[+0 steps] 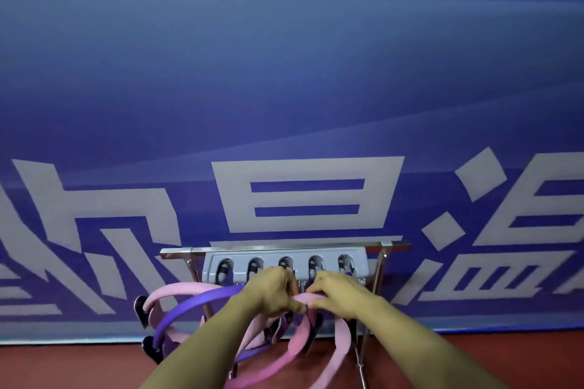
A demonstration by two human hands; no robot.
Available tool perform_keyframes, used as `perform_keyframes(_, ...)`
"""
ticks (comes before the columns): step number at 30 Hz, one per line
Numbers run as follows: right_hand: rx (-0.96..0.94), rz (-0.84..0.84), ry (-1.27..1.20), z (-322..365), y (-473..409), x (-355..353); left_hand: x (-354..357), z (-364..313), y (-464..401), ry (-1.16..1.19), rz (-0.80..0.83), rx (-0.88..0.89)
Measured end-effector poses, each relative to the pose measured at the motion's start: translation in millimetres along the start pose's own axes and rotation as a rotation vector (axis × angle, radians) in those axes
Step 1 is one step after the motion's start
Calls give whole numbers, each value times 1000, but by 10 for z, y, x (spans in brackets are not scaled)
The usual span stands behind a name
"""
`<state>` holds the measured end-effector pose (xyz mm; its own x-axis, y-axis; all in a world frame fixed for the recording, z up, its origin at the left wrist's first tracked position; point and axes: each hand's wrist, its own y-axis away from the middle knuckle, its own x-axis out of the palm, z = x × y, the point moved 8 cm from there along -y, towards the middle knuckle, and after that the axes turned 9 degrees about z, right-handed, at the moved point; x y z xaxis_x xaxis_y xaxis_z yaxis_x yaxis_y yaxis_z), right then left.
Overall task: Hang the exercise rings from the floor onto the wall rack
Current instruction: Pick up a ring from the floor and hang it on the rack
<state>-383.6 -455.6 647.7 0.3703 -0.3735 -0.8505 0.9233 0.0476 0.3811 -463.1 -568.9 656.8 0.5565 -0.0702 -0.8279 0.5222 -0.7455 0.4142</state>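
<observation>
A grey hook rack [284,264] with several hooks sits on a metal frame against the blue wall. Several exercise rings hang from it: a pale pink ring [177,290] and a purple ring [196,301] on the left, more pink ones lower down. My left hand [271,289] and my right hand [335,292] meet just below the hooks, both closed on the top of a pink ring [303,335]. That ring hangs down between my forearms. Whether it rests on a hook is hidden by my fingers.
The blue banner wall [284,88] with large white characters fills the view. A metal rail [316,246] tops the frame, with thin legs [363,350] down to the red floor [505,357]. Dark ring pads [140,309] stick out at the left.
</observation>
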Motion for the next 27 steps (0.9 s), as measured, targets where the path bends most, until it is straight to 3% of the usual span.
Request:
perform_keyframes(12,173,-120,-48,-260,-386,42,72,249,-410,-36,-5,-45)
perform_keyframes(18,156,-134,-39,-254,-467,29,84,323,-480,22,-23,-71)
perform_keyframes(27,163,-98,-80,-323,-442,80,251,344,-582,33,95,-114)
